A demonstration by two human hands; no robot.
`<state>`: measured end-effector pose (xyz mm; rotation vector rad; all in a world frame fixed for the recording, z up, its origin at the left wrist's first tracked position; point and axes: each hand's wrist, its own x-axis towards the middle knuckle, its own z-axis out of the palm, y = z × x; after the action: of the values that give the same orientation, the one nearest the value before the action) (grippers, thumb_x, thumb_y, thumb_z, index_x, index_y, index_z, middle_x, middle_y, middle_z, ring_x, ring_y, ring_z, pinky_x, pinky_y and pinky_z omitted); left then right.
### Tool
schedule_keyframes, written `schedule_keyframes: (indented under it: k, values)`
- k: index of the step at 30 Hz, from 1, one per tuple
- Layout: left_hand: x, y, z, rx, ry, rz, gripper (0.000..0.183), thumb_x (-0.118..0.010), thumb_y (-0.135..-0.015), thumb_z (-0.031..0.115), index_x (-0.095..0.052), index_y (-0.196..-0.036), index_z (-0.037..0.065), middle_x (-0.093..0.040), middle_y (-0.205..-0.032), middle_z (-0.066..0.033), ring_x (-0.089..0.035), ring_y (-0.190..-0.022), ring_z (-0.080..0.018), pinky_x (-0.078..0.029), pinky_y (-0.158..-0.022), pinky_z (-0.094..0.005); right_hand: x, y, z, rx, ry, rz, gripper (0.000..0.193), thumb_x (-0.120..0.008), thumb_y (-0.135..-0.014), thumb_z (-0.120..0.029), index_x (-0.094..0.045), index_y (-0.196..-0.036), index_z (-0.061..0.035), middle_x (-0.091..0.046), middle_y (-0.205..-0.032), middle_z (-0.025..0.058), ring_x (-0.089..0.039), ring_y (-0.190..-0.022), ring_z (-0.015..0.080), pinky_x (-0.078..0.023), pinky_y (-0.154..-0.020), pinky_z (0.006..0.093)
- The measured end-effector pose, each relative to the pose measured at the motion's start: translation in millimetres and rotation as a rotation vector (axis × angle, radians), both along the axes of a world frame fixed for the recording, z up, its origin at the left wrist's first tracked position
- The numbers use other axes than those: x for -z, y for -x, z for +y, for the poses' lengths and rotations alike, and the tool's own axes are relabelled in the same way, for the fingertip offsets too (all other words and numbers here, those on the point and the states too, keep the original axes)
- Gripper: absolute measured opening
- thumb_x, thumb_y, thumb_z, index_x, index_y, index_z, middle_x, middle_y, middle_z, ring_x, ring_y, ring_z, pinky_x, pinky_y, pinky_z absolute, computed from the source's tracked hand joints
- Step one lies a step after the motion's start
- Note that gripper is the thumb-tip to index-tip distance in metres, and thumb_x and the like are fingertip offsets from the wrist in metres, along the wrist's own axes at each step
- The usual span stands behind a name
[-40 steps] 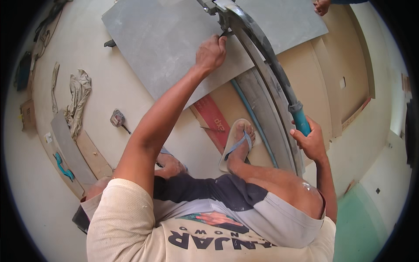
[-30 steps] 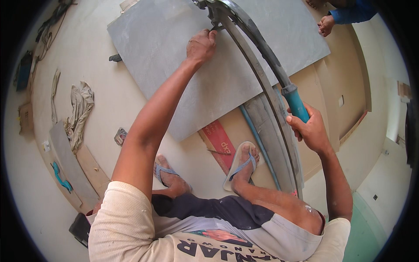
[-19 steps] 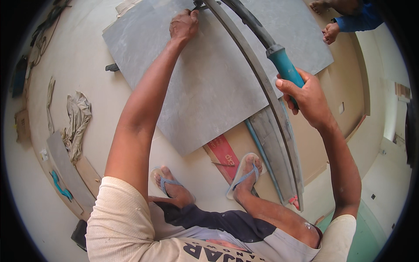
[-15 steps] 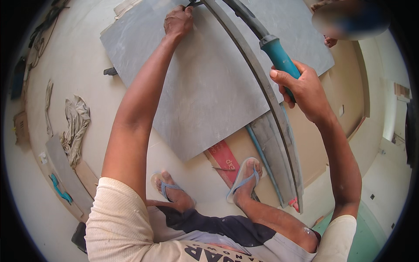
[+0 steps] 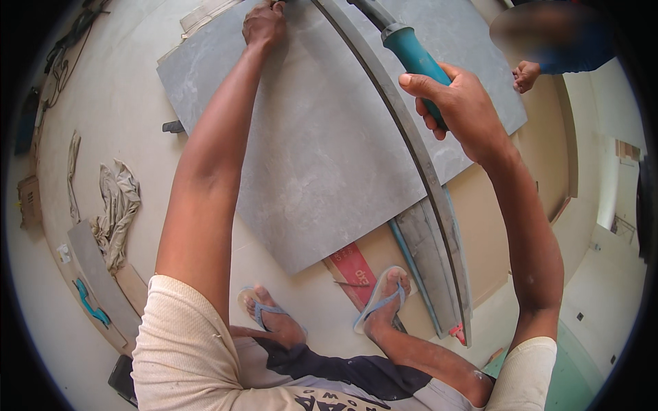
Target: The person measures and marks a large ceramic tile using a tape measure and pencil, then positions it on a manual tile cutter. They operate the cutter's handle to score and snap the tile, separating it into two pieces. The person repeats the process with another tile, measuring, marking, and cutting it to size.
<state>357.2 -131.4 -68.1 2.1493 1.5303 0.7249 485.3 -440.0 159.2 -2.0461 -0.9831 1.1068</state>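
A large grey tile [image 5: 322, 178] lies beneath a manual tile cutter, whose dark rail [image 5: 384, 96] runs lengthwise across it. My right hand [image 5: 462, 109] is wrapped round the cutter's teal handle [image 5: 418, 58], with the thumb lying along the top. The handle's black arm [image 5: 373, 14] leaves the picture at the upper edge. My left hand [image 5: 264, 26] is closed at the far part of the tile, left of the rail; whatever its fingers grip is hidden. The cutter's grey base [image 5: 425, 253] shows past the tile's near edge, with a red piece [image 5: 459, 333] at the rail's near end.
Another person's hand [image 5: 526, 75] is by the tile's far right corner. Cardboard with a red band [image 5: 353, 264] lies under the tile, near my sandalled feet [image 5: 384, 294]. Left on the floor are a crumpled cloth [image 5: 116, 205], a grey strip [image 5: 103, 267] and a teal-handled tool [image 5: 91, 301].
Both my hands have moved farther away and a little left, the right one carrying the handle along the rail. The other person's hand and blue sleeve now show more fully.
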Motion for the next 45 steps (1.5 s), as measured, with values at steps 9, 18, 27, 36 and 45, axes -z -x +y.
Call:
schedule_keyframes:
  k: [9, 18, 27, 36, 45]
  values:
    - [35, -4, 27, -0.05, -0.055, -0.049, 0.047, -0.038, -0.1, 0.042, -0.067, -0.107, 0.005, -0.068, -0.102, -0.0216, -0.065, -0.099, -0.0388, -0.049, -0.086, -0.0502, 13, 0, 17, -0.017, -0.062, -0.027, 0.033, -0.07, -0.084, -0.034, -0.058, -0.079, -0.0039, -0.053, -0.06, 0.0014, -0.052, -0.049, 0.0074, -0.042, -0.044, 0.0237]
    - [41, 0, 50, -0.025, -0.276, 0.023, 0.038, -0.041, -0.1, 0.034, -0.066, -0.11, 0.007, -0.067, -0.096, -0.0205, -0.065, -0.092, -0.0381, -0.049, -0.08, -0.0518, 20, 2, 30, -0.031, -0.067, -0.055, 0.029, -0.069, -0.086, -0.031, -0.058, -0.078, -0.0056, -0.052, -0.058, 0.0001, -0.052, -0.049, 0.0072, -0.042, -0.045, 0.0235]
    - [15, -5, 37, -0.053, -0.077, -0.057, 0.035, -0.05, -0.095, 0.037, -0.071, -0.114, 0.017, -0.071, -0.11, -0.0113, -0.064, -0.107, -0.0321, -0.047, -0.094, -0.0413, 20, 1, 34, -0.02, -0.052, -0.034, 0.027, -0.068, -0.088, -0.03, -0.057, -0.078, -0.0071, -0.052, -0.06, -0.0004, -0.054, -0.051, 0.0077, -0.045, -0.048, 0.024]
    - [12, -8, 31, -0.091, -0.144, -0.11, 0.033, -0.052, -0.095, 0.033, -0.071, -0.112, 0.012, -0.069, -0.113, -0.0123, -0.064, -0.107, -0.033, -0.047, -0.095, -0.042, 18, 2, 37, -0.013, -0.015, -0.008, 0.026, -0.067, -0.088, -0.027, -0.053, -0.075, -0.0096, -0.05, -0.058, -0.0018, -0.053, -0.049, 0.007, -0.045, -0.045, 0.0236]
    - [1, -9, 18, -0.12, -0.135, -0.158, 0.029, -0.054, -0.095, 0.031, -0.07, -0.108, 0.011, -0.066, -0.113, -0.0115, -0.064, -0.103, -0.0335, -0.049, -0.091, -0.0427, 15, 0, 40, 0.002, 0.037, 0.044, 0.025, -0.065, -0.085, -0.028, -0.053, -0.075, -0.0089, -0.049, -0.059, -0.0017, -0.054, -0.049, 0.0087, -0.047, -0.048, 0.0256]
